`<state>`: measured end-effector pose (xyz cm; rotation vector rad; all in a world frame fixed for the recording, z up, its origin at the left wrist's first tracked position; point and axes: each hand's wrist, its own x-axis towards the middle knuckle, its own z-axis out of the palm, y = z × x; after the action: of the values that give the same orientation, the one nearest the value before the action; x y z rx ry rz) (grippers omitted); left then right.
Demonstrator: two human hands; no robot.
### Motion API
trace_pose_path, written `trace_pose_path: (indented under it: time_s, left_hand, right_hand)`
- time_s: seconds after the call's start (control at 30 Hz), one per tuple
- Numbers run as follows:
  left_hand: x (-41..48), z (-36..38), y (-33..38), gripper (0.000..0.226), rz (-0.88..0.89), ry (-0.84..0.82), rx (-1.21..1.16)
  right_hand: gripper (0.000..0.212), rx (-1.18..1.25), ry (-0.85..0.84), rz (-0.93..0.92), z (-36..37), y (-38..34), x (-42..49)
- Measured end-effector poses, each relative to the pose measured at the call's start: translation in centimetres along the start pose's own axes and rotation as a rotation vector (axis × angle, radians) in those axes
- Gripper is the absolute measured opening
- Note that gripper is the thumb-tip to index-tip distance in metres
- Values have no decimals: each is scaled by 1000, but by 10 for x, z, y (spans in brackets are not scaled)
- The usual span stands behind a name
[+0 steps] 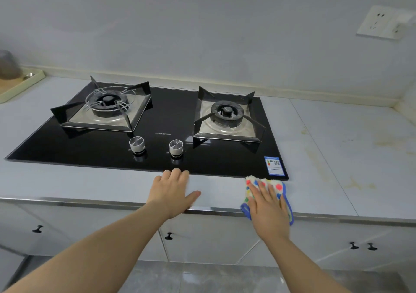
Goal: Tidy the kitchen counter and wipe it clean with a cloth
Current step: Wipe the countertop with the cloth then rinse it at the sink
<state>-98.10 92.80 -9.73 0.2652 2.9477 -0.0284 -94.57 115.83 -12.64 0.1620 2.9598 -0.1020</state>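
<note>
Near the bottom right of the frame, the flat right hand (267,205) presses the spotty cloth (275,185) on the bench (315,157); wiping is under way, and next should come the yellow stains (358,185), while the left hand (172,191) rests flat, holding nothing.

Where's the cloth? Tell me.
Head view, right of centre: the cloth lies on the counter front edge under the right hand, before the front-right corner of the hob.

Head view looks down, near, over counter (315,157).
</note>
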Motion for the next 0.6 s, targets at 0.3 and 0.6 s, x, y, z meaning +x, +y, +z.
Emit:
trace_pose_path:
  time_s: [0.3, 0.6]
  left_hand:
    - [26, -7, 13, 62, 269, -86, -34]
    - [43, -7, 67, 61, 476, -155, 49]
  right_hand:
    - [56, 57, -66, 63, 1, -42, 2]
    - [58, 85, -84, 291, -5, 44, 4]
